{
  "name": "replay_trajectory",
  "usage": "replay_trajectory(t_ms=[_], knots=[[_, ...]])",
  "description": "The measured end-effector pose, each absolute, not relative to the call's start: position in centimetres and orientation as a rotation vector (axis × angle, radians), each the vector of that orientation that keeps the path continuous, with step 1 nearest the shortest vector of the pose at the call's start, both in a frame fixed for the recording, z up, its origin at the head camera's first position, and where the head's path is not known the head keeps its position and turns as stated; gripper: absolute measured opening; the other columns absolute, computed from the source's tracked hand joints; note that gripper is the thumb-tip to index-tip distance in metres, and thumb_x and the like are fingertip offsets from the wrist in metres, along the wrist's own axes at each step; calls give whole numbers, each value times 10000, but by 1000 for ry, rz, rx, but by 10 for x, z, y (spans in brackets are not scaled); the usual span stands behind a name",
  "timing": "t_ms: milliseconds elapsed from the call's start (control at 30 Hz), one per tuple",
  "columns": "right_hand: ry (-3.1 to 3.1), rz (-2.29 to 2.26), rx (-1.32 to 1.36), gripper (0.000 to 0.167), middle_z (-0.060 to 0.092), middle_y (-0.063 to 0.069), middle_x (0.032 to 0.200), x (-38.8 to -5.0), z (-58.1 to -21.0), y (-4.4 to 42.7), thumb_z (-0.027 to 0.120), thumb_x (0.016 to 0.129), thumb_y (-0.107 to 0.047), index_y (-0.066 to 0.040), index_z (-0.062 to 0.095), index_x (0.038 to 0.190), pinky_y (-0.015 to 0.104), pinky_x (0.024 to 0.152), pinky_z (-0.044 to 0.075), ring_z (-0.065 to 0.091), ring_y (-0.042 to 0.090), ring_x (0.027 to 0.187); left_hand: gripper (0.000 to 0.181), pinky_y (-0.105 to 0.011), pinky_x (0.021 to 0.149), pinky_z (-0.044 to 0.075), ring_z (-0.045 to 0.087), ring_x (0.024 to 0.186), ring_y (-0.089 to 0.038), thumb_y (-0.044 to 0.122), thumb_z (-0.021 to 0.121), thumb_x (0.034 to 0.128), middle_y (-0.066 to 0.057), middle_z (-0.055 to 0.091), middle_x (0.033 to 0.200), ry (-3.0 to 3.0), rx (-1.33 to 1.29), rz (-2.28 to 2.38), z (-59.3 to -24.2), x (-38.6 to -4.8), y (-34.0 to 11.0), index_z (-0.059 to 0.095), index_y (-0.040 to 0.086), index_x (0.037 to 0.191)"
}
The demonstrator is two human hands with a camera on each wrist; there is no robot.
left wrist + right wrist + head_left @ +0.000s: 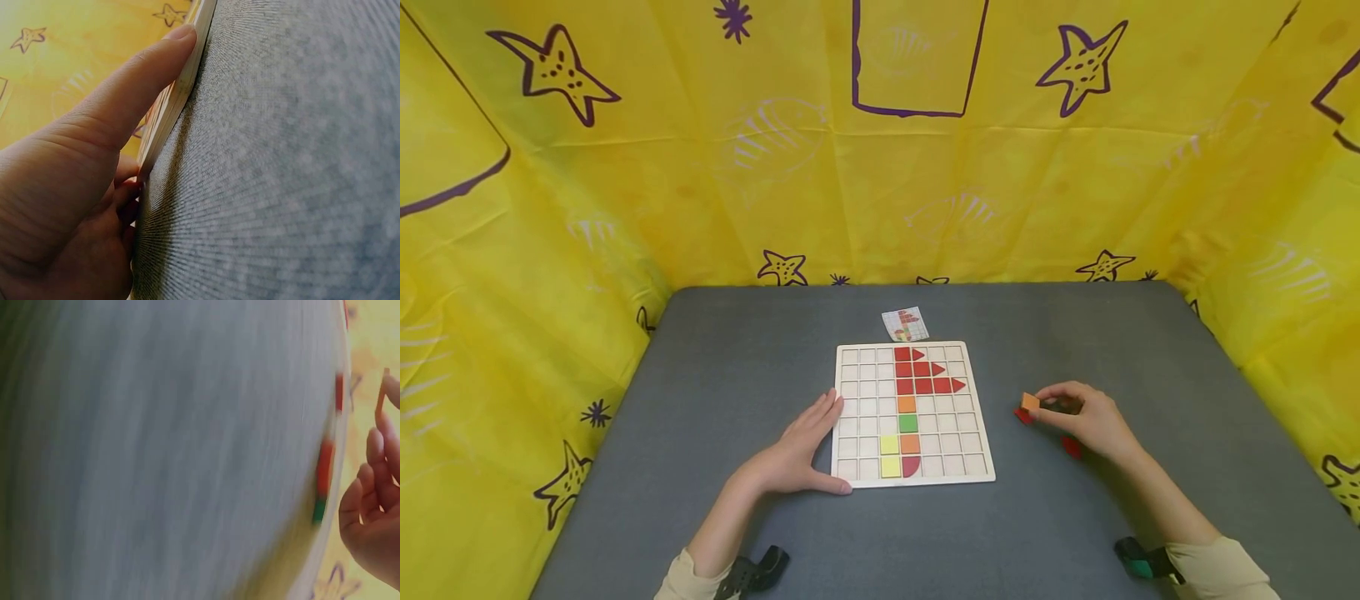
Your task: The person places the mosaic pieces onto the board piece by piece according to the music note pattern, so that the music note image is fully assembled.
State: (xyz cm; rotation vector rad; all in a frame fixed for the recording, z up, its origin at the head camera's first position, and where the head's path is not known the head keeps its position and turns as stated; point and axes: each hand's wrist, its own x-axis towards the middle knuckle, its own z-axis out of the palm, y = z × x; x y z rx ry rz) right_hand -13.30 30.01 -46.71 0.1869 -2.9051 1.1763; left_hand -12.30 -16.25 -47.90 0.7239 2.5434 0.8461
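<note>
A pale wooden grid board (865, 417) lies on the table with coloured tiles in some of its cells. My left hand (801, 450) rests at its left side, the fingers against the edge and the thumb on the near corner. In the left wrist view that thumb (137, 87) touches the board's rim (178, 94). To the right of the board, my right hand (1093, 417) pinches an orange square tile (1030, 403) between thumb and fingertips. The same orange tile (381, 397) shows edge-on in the right wrist view. Just beneath it lies a red piece (1023, 416).
Another red piece (1072, 448) lies under the right hand, partly hidden. A small pattern card (906, 324) lies behind the board's far edge. In the right wrist view, red and green pieces (320, 511) look blurred on the grey table (760, 350). Yellow patterned cloth (895, 200) surrounds the table's back and sides.
</note>
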Motion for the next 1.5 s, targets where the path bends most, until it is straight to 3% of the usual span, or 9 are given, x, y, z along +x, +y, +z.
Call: replay_trajectory(t_ms=[300, 500, 800, 1233, 1500], knots=[[-2871, 1394, 259, 285, 646, -27, 884, -133, -465, 237, 847, 753, -365, -208, 731, 961, 271, 665, 438, 540, 184, 789, 1224, -596, 1117, 153, 20, 1488, -303, 581, 807, 698, -113, 17, 1632, 2540, 717, 845, -479, -123, -162, 124, 45, 1560], [-2904, 1431, 307, 279, 617, -10, 868, -130, -460, 200, 849, 732, -414, -259, 734, 933, 304, 680, 427, 503, 202, 835, 1223, -601, 1115, 155, 17, 1488, -302, 580, 807, 698, -112, 14, 1632, 2539, 713, 843, -478, -122, -162, 123, 47, 1561], [-2905, 1350, 561, 256, 639, -138, 873, -131, -464, 150, 853, 716, -440, -295, 723, 882, 359, 774, 430, 520, 127, 885, 1216, -604, 1113, 157, 18, 1488, -303, 565, 811, 704, -121, 18, 1631, 2550, 720, 836, -477, -122, -162, 124, 38, 1559], [-2904, 970, 951, 261, 648, -120, 813, -135, -462, 92, 840, 740, -395, -207, 721, 876, 302, 786, 437, 521, 88, 818, 1213, -619, 1107, 150, 18, 1486, -312, 577, 802, 709, -121, 14, 1631, 2534, 731, 858, -478, -123, -163, 122, 45, 1561], [-2940, 752, 966, 220, 612, -121, 814, -136, -461, 81, 812, 746, -392, -225, 700, 837, 334, 816, 441, 514, 110, 850, 1204, -622, 1105, 150, 21, 1486, -318, 561, 807, 712, -126, 22, 1630, 2541, 745, 869, -476, -123, -163, 129, 37, 1558]])
